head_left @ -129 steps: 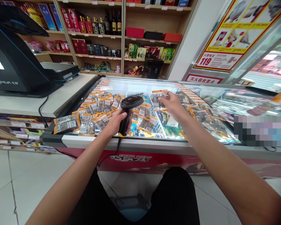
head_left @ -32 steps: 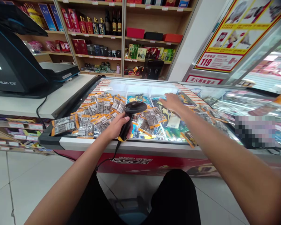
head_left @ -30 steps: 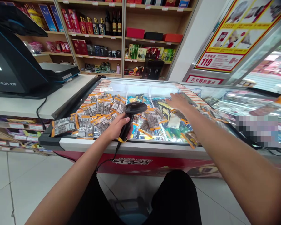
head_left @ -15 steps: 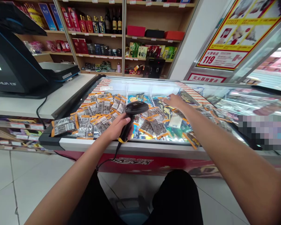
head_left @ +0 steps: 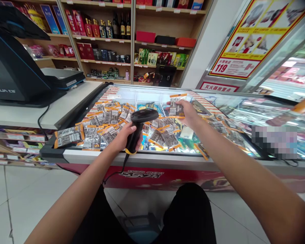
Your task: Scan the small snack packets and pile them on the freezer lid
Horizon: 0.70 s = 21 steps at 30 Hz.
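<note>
Wrapped around the black handle of a barcode scanner (head_left: 144, 116), the left hand (head_left: 125, 135) is closed firmly, thumb on the near side; most of its other fingers are hidden by the handle. The right hand (head_left: 189, 113) is partly curled, pinching a clear packet (head_left: 176, 107) with orange ends by its right side, and fingertips peek out past the packet's left edge. That packet is raised above the glass of the freezer (head_left: 91, 156), to the right of the scanner head and apart from it. Its printing is too small to read, and the fingers behind it are mostly covered.

Half a second ago the right hand was low over the glass; now it has the packet up, standing nearly upright. The scanner is in much the same place as then.

Similar packets (head_left: 106, 118) lie heaped on the glass to the left, overlapping so that they are hard to count. More packets (head_left: 226, 126) to the right are partly blocked by the right forearm. A pixelated patch masks something at far right, and the terminal (head_left: 15, 67) is cut off at the left edge.
</note>
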### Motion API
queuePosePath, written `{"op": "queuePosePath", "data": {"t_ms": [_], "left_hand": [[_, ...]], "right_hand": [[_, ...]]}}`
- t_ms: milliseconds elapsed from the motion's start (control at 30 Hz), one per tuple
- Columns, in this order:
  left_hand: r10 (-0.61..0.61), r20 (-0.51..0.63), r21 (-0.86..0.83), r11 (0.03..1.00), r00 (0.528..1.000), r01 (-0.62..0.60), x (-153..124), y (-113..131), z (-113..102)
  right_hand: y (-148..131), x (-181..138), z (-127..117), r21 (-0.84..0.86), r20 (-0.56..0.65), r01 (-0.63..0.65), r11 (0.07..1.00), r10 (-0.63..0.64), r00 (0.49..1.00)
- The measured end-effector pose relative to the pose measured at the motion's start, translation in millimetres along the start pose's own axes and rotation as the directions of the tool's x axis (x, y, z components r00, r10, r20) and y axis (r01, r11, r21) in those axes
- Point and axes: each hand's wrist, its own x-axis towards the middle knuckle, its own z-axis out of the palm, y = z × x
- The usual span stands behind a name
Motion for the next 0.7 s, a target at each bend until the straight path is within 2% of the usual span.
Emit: {"op": "queuePosePath", "data": {"t_ms": [33,200,300,500,600,700], "left_hand": [[0.014,0.014,-0.01,1.0,1.0,-0.014,0,2,1],[0.061,0.07,-0.057,0.997,0.996,-0.057,0,11,2],[0.053,0.072,-0.067,0.997,0.996,-0.048,0,11,2],[0.032,0.043,-0.108,0.994,0.999,-0.027,1,9,2],[0.048,-0.026,-0.127,0.991,0.999,-0.051,1,7,0],[0.068,-0.071,-0.14,0.987,0.995,-0.077,3,3,-2]], "right_hand": [[0,-10,7,0.02,0.051,-0.004,1.0,0.003,0.999],[4,-45,37,0.091,0.116,0.022,0.996,-0.032,0.993],[9,-47,44,0.104,0.158,0.007,0.995,-0.024,0.987],[17,-40,46,0.103,0.128,0.066,0.992,-0.079,0.989],[21,-33,38,-0.034,0.069,0.097,0.995,-0.095,0.993],[28,-30,20,-0.383,-0.024,0.122,0.915,-0.142,0.99]]}}
